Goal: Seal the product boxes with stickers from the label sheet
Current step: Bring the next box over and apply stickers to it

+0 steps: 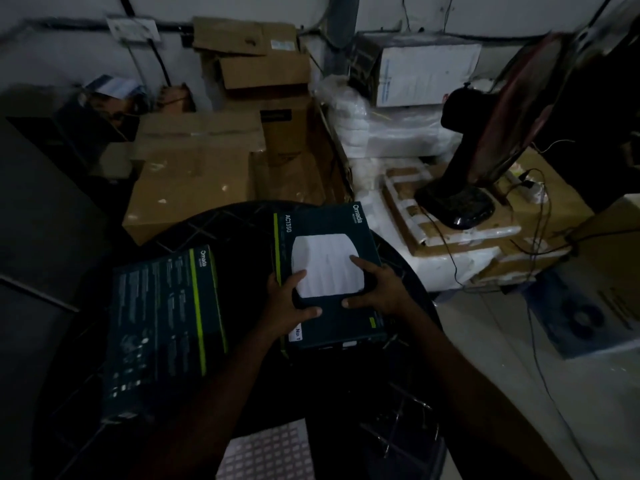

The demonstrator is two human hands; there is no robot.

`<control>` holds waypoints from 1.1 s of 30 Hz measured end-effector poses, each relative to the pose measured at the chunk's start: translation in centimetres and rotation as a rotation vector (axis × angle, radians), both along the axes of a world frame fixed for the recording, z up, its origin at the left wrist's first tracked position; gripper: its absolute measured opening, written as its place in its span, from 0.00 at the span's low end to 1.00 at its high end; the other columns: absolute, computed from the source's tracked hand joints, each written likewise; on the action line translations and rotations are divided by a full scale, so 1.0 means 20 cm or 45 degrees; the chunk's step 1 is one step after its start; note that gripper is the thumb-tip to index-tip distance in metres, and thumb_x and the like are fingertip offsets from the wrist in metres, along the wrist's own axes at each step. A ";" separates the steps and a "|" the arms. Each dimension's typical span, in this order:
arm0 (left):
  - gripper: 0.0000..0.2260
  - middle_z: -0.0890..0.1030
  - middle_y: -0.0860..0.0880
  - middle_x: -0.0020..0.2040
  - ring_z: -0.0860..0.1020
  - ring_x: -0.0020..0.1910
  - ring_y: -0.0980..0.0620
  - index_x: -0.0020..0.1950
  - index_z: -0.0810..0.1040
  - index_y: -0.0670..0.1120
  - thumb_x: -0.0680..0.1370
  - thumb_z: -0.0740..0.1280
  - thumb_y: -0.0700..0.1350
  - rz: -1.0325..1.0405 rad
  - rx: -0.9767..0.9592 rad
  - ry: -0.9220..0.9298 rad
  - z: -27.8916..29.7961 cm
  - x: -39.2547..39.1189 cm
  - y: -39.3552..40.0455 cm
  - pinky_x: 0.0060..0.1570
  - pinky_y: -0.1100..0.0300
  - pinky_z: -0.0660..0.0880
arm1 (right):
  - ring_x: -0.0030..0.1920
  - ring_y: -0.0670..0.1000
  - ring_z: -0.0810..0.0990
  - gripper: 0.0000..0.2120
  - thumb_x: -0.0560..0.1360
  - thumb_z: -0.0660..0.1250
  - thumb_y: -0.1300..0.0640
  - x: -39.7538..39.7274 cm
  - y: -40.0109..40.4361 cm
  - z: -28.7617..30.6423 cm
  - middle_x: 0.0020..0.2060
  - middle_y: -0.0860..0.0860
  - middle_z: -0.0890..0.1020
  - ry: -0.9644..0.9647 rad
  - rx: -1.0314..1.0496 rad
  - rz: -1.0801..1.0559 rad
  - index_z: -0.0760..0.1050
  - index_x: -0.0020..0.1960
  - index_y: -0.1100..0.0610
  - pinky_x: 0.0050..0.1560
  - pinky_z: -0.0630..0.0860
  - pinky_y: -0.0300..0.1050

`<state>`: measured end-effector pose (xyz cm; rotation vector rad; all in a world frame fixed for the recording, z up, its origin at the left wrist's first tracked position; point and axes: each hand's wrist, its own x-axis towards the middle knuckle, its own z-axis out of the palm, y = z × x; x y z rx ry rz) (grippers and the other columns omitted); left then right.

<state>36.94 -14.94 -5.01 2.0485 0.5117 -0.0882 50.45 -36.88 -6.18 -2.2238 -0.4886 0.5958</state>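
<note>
A dark teal product box (329, 237) with a white round device printed on its lid rests on the round black table (242, 223). My left hand (289, 299) grips its near left corner, thumb on the lid. At the near right part of the same box, my right hand (377, 289) holds on with its fingers spread over the lid. A second dark box (159, 327) with a green stripe lies flat to the left, back side up. The label sheet (266, 452), covered with small pale stickers, lies at the table's near edge below my arms.
Brown cardboard cartons (194, 174) are stacked behind the table. White wrapped bundles (391, 133) and a black desk fan (460, 199) with loose cables stand at the right. A blue-white box (585, 313) lies on the floor at right. The room is dim.
</note>
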 end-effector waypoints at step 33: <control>0.37 0.61 0.46 0.76 0.61 0.75 0.47 0.76 0.65 0.52 0.70 0.79 0.49 -0.047 0.201 -0.075 -0.10 -0.85 0.37 0.70 0.58 0.62 | 0.68 0.61 0.70 0.31 0.72 0.74 0.50 -0.84 0.49 0.09 0.68 0.58 0.71 -0.346 0.023 0.059 0.70 0.73 0.51 0.65 0.72 0.52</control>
